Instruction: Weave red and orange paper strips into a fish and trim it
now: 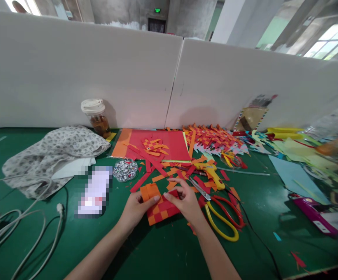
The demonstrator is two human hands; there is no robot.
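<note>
Between my hands is a piece of woven paper (159,214), orange and red strips crossing in a checked pattern. My left hand (138,206) pinches its orange left side, thumb on top. On the red right side, my right hand (183,196) grips with thumb and fingers. The scissors (212,198), with one red and one yellow handle, lie just right of my right hand. Beyond my hands are loose orange and red paper strips (157,167) and a yellow glue gun (214,175). A woven paper fish (154,147) rests on a red and orange paper stack (173,142).
A dish of googly eyes (125,170) and a pixelated phone (95,190) are left of my hands. Farther left are a patterned cloth (58,151), a lidded cup (97,116) and white cables (43,217). Several woven fish (212,136) pile up before the white partition (113,74). A purple device (314,214) sits right.
</note>
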